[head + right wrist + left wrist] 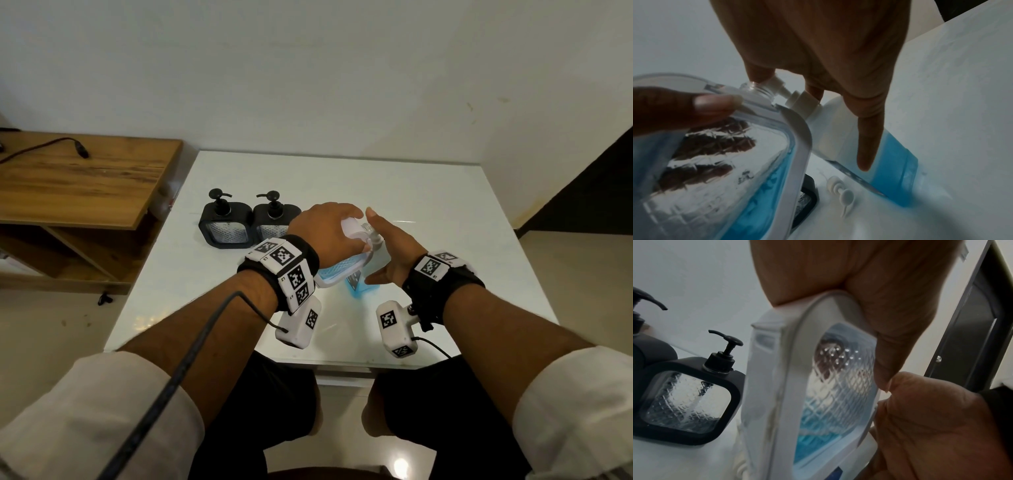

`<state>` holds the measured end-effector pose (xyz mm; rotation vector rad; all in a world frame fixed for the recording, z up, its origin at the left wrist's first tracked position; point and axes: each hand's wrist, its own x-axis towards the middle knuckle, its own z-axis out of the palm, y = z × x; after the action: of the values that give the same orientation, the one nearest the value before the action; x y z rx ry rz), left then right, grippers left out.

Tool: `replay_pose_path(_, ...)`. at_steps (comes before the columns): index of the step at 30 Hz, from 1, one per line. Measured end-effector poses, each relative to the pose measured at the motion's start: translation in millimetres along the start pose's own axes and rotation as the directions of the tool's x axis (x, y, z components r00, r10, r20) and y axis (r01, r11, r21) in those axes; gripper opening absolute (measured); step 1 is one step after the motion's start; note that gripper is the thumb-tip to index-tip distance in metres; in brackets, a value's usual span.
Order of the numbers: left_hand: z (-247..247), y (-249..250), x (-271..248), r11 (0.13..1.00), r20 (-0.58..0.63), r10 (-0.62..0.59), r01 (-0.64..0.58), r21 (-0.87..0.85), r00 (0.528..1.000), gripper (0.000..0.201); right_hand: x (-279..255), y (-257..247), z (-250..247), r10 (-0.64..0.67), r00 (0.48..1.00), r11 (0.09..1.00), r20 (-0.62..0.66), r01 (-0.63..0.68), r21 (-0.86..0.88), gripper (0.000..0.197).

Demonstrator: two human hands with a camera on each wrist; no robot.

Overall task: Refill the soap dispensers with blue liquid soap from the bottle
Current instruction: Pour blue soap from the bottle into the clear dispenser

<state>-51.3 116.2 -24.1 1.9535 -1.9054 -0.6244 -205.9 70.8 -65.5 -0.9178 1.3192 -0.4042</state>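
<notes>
The left hand grips the top of a white-framed soap dispenser with a clear diamond-patterned window, tilted on the white glossy table and part-filled with blue liquid, its threaded neck open. The right hand holds a translucent plastic bottle of blue liquid soap with a white cap, fingers curled at the cap and index finger laid straight along its side, bottle tilted beside the dispenser. Two black-framed pump dispensers stand side by side to the left; a white pump head lies on the table.
</notes>
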Motion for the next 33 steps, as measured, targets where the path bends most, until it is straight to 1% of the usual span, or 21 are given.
replay_pose_path(2,0.4,-0.2,0.0,1.0,0.005,-0.002,0.002,-0.003,1.0,0.053,-2.9,-1.2,0.0,-0.008,1.0,1.0,-0.014,0.008,-0.013,0.063)
replay_pose_path(5,0.7,-0.8,-0.3,1.0,0.008,0.0,0.0,0.009,1.0,0.052,-4.7,-1.3,-1.8,0.025,0.997,1.0,0.067,-0.025,-0.006,0.062)
replay_pose_path(8,-0.2,-0.6,-0.5,1.0,0.002,0.005,-0.005,0.015,1.0,0.052,-5.3,-1.8,-2.5,0.067,0.994,0.998,0.088,-0.067,-0.004,0.071)
replay_pose_path(11,-1.2,-1.2,0.4,1.0,-0.002,-0.001,0.001,0.014,1.0,0.051,-3.1,-1.1,-0.1,0.052,0.997,0.998,0.064,-0.05,-0.031,0.085)
replay_pose_path(12,-1.2,-1.3,0.5,1.0,-0.004,-0.002,0.002,0.009,1.0,0.051,-1.6,-0.6,-0.4,0.035,0.998,0.999,0.052,-0.033,-0.035,0.087)
replay_pose_path(13,-0.7,-1.5,0.9,1.0,-0.005,-0.003,0.003,0.007,1.0,0.051,-1.8,-0.7,0.5,0.014,0.999,0.999,0.04,-0.013,-0.043,0.081)
replay_pose_path(15,0.4,-1.7,1.0,1.0,-0.004,-0.008,0.008,0.006,1.0,0.052,-4.0,-1.1,1.9,-0.022,1.0,0.999,-0.012,0.022,-0.048,0.06)
replay_pose_path(16,0.5,-1.5,0.9,1.0,-0.003,-0.009,0.009,0.007,1.0,0.052,-3.5,-0.9,0.9,-0.032,0.999,0.999,-0.029,0.031,-0.044,0.054)
replay_pose_path(17,0.6,-1.5,0.8,1.0,0.0,-0.009,0.009,0.009,1.0,0.052,-3.5,-0.2,0.2,-0.032,0.999,0.999,-0.021,0.031,-0.043,0.054)
replay_pose_path(20,0.2,-1.6,0.0,1.0,0.006,-0.001,0.001,0.02,1.0,0.051,-7.6,-0.8,1.2,0.004,0.999,0.999,0.038,-0.003,-0.032,0.07)
replay_pose_path(22,-0.1,-1.7,-0.2,1.0,0.006,0.002,-0.002,0.028,1.0,0.051,-7.6,-1.7,0.9,0.03,0.999,0.999,0.035,-0.029,-0.025,0.074)
replay_pose_path(25,-0.3,-1.9,0.2,1.0,0.006,-0.001,0.001,0.022,1.0,0.052,-5.0,-1.7,0.3,0.021,0.999,0.999,0.045,-0.02,-0.027,0.085)
replay_pose_path(26,-0.3,-1.9,0.2,1.0,0.004,-0.002,0.002,0.017,1.0,0.052,-5.4,-2.2,1.1,0.016,0.999,0.999,0.042,-0.015,-0.039,0.081)
replay_pose_path(28,-0.1,-2.1,0.3,1.0,0.003,-0.003,0.003,0.01,1.0,0.052,-7.0,-3.5,2.7,-0.003,1.0,0.998,0.008,0.004,-0.056,0.065)
replay_pose_path(30,0.5,-1.9,0.2,1.0,0.007,-0.002,0.002,0.011,1.0,0.053,-8.0,-3.9,2.2,-0.017,1.0,0.998,-0.013,0.016,-0.056,0.055)
replay_pose_path(32,0.7,-1.6,0.1,1.0,0.01,0.0,0.0,0.015,1.0,0.053,-8.6,-3.8,0.6,-0.023,1.0,0.999,0.015,0.024,-0.039,0.051)
replay_pose_path(33,0.7,-1.7,-0.1,1.0,0.01,-0.001,0.001,0.016,1.0,0.052,-9.7,-4.0,0.7,-0.018,0.999,0.999,0.036,0.019,-0.029,0.052)
